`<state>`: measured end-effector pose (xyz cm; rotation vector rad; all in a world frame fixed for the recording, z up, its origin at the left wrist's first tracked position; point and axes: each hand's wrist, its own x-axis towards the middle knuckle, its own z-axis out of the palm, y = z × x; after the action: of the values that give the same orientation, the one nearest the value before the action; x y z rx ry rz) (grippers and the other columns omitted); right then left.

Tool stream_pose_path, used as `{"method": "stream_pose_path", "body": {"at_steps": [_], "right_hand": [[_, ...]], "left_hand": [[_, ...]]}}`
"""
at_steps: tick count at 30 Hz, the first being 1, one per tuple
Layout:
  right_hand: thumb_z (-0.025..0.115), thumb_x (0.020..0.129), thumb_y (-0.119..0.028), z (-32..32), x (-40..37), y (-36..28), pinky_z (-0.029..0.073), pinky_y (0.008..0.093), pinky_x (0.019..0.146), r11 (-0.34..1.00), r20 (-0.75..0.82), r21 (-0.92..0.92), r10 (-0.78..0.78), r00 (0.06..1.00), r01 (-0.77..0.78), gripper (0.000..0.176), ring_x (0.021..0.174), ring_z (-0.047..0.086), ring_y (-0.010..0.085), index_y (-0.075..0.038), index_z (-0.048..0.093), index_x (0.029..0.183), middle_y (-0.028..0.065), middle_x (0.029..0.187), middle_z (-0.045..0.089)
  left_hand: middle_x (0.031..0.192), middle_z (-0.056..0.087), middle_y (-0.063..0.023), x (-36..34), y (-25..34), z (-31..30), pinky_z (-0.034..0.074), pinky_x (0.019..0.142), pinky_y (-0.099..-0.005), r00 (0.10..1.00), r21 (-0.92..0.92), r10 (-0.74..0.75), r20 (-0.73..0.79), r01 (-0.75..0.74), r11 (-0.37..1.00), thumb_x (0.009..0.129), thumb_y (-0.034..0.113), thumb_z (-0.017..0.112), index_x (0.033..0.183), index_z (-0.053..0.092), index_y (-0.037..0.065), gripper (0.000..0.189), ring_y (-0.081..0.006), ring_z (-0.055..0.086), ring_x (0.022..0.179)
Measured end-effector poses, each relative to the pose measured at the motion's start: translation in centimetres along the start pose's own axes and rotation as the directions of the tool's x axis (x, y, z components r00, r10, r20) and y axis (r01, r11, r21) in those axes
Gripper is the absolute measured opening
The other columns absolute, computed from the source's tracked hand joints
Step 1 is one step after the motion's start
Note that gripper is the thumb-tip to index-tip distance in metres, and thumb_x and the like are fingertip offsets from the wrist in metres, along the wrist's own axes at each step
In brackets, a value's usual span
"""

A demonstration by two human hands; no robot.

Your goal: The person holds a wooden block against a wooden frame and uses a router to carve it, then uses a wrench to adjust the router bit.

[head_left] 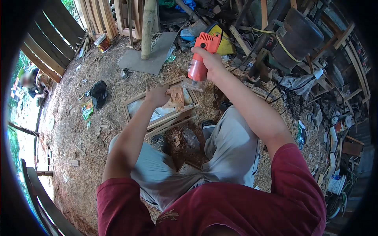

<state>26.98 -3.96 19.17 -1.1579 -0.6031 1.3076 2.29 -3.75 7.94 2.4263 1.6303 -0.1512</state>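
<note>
My right hand [210, 62] is wrapped around a red trim router [200, 55] with a clear base. The router is raised at the right end of a low wooden-framed work table [130, 114], its base near the frame. My left hand [157, 95] reaches over the table with its fingers apart. Its fingertips are at the left edge of a carved wooden block [176, 96] with recesses cut in its face. A small metal tool [157, 113] lies on the table close to my left wrist.
Wood shavings cover the ground. A grey board [153, 55] lies around a bamboo post [148, 31] ahead. A tin can [103, 43] and a black plastic bag [99, 94] are on the left. To the right are a dark tank [297, 35], cables and piled scrap wood. A person [39, 84] is outside, far left.
</note>
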Motion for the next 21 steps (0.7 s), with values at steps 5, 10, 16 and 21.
{"method": "stream_pose_path", "body": {"at_steps": [5, 10, 16, 21], "right_hand": [[0.085, 0.076, -0.019, 0.3, 1.1, 0.7, 0.056, 0.0394, 0.073, 0.998, 0.125, 0.056, -0.015, 0.992, 0.008, 0.036, 0.082, 0.063, 0.017, -0.013, 0.062, 0.103, 0.0021, 0.092, 0.062], [0.083, 0.081, -0.019, 1.9, 0.9, 1.3, 0.057, 0.0389, 0.076, 0.983, 0.392, 0.172, -0.01, 0.92, -0.063, 0.038, 0.085, 0.064, 0.0165, -0.013, 0.06, 0.11, 0.0017, 0.095, 0.063], [0.077, 0.085, -0.025, 5.6, -2.1, 1.7, 0.057, 0.0418, 0.09, 0.992, 0.683, 0.105, -0.021, 0.73, -0.069, 0.057, 0.102, 0.066, 0.0209, -0.008, 0.054, 0.133, 0.0082, 0.127, 0.063], [0.076, 0.084, -0.027, 8.5, -3.9, 2.6, 0.056, 0.043, 0.094, 0.989, 0.728, 0.073, 0.035, 0.684, -0.128, 0.059, 0.109, 0.064, 0.0213, -0.008, 0.053, 0.135, 0.0083, 0.135, 0.06]], "left_hand": [[0.117, 0.069, -0.0222, -1.5, -1.0, -3.0, 0.046, 0.105, -0.0451, 0.984, -0.559, 0.049, -0.17, -0.137, 0.818, 0.102, 0.036, 0.052, 0.13, 0.064, 0.006, 0.043, -0.0382, 0.063, 0.118], [0.122, 0.067, -0.0223, -8.0, 1.5, -7.3, 0.046, 0.104, -0.0383, 0.897, -0.691, 0.026, -0.44, -0.357, 0.629, 0.106, 0.031, 0.053, 0.13, 0.061, -0.003, 0.043, -0.0322, 0.063, 0.12], [0.123, 0.068, -0.0203, -13.4, 2.9, -10.1, 0.047, 0.104, -0.0389, 0.893, -0.699, -0.039, -0.448, -0.323, 0.638, 0.098, 0.032, 0.066, 0.134, 0.057, -0.005, 0.053, -0.0278, 0.063, 0.12], [0.117, 0.071, -0.0156, -13.7, 1.0, -9.3, 0.05, 0.101, -0.0374, 0.929, -0.749, -0.079, -0.363, -0.24, 0.618, 0.089, 0.032, 0.078, 0.128, 0.059, -0.005, 0.057, -0.0222, 0.067, 0.11]]}}
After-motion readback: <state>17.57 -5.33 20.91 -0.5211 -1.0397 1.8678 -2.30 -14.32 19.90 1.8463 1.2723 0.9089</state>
